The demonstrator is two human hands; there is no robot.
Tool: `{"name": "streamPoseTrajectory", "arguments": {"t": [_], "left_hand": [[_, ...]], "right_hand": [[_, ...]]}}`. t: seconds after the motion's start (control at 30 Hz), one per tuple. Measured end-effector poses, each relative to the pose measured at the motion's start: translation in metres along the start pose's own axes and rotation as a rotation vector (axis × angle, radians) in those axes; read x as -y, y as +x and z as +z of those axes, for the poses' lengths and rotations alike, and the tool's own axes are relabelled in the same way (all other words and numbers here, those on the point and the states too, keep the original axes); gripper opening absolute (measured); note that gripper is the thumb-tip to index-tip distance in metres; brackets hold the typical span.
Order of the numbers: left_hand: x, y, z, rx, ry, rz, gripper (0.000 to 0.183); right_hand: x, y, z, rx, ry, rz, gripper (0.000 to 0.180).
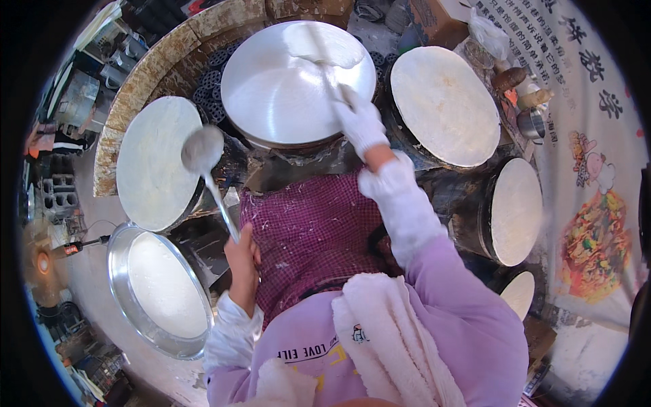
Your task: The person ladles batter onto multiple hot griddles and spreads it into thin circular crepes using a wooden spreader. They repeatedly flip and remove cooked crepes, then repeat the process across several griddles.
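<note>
My left hand point(244, 269), bare, grips the handle of a metal ladle point(202, 150). The ladle's bowl is raised over the near edge of a left griddle covered by a thin pale batter sheet point(157, 163). In a white glove, my right hand point(362, 119) is shut on a blurred spreading tool point(328, 76), whose exact shape I cannot tell. That tool reaches over the shiny round griddle point(269, 96) in front of me. At its far end, a patch of white batter point(341, 46) lies on the griddle's surface.
A metal basin point(119, 285) of white batter point(165, 285) stands at lower left. Several more sheet-covered griddles curve round the right, including one at upper right point(447, 107). Honeycomb coal briquettes point(208, 81) lie behind the griddles, inside a curved, worn barrier point(147, 66). A metal cup point(530, 123) stands far right.
</note>
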State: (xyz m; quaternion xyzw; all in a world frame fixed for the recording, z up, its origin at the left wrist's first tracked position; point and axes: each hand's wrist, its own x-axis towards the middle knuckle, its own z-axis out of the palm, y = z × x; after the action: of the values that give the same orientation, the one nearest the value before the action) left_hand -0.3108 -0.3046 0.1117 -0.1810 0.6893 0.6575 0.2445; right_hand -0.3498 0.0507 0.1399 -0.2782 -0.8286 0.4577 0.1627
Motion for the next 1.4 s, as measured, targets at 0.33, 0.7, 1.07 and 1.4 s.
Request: {"name": "streamPoseTrajectory", "arguments": {"t": [0.33,0.7,1.07,1.4], "left_hand": [[0.099,-0.009,-0.074,-0.099,0.570,0.268,0.024],[0.127,0.021,-0.058,-0.191,0.537,0.359,0.023],[0.119,0.030,-0.051,-0.197,0.556,0.374,0.022],[0.120,0.031,-0.047,-0.220,0.579,0.382,0.022]], "right_hand": [[-0.046,-0.037,-0.008,-0.094,-0.382,0.111,0.050],[-0.047,0.021,-0.005,-0.112,-0.228,0.044,0.051],[0.008,0.061,0.057,0.160,-0.256,-0.080,0.053],[-0.036,0.119,-0.028,0.080,-0.337,0.050,0.055]]}}
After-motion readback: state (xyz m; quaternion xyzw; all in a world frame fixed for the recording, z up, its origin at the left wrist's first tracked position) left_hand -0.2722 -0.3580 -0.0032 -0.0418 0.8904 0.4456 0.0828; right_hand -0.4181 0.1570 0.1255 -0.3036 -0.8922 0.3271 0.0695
